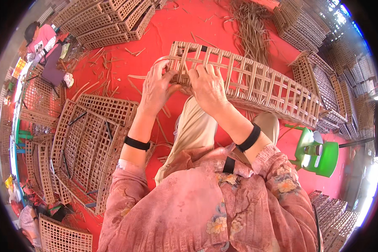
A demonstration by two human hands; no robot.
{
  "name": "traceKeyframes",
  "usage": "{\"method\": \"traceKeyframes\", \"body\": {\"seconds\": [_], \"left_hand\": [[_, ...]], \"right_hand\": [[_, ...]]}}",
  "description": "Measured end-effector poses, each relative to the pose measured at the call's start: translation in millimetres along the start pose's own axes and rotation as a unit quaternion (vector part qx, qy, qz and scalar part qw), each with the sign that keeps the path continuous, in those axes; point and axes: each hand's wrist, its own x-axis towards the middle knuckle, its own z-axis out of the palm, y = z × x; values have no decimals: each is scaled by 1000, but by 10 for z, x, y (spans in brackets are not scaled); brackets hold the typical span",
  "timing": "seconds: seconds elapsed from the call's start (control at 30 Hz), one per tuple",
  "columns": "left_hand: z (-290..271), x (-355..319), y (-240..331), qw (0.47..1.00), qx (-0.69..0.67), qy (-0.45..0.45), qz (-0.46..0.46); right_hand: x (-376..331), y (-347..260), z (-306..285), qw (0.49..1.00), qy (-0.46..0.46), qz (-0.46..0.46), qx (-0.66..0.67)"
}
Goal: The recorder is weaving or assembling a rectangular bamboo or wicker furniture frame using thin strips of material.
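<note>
A long woven cane cage (256, 82) with an open lattice lies across my lap, running from the upper middle down to the right. My left hand (156, 87) grips its near left end, fingers curled around a thin cane strip at the corner. My right hand (208, 86) rests on top of the same end, fingers pressed over the lattice bars beside the left hand. Both wrists wear black bands, and pink flowered sleeves cover my arms.
Flat lattice panels (90, 138) lie stacked on the red floor at my left. Finished cages (107, 21) are piled at the top left and along the right side (344, 88). A bundle of loose cane strips (250, 25) lies ahead. A green plastic stool (319, 155) stands at right. Another person (40, 40) sits at far left.
</note>
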Motion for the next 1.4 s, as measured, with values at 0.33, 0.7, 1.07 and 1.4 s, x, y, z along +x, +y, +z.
{"method": "traceKeyframes", "body": {"seconds": [0.33, 0.7, 1.07, 1.4], "left_hand": [[130, -50, -170, 999, -27, 17, 25], [96, 98, 300, 997, -7, 3, 74], [155, 173, 437, 999, -10, -29, 8], [306, 53, 296, 990, -102, 22, 94]], "right_hand": [[9, 178, 96, 991, 57, -82, 84], [-266, 207, -77, 997, 39, 38, 63], [-158, 320, -108, 999, 9, 14, 28], [-368, 305, 12, 994, 80, -17, 65]]}}
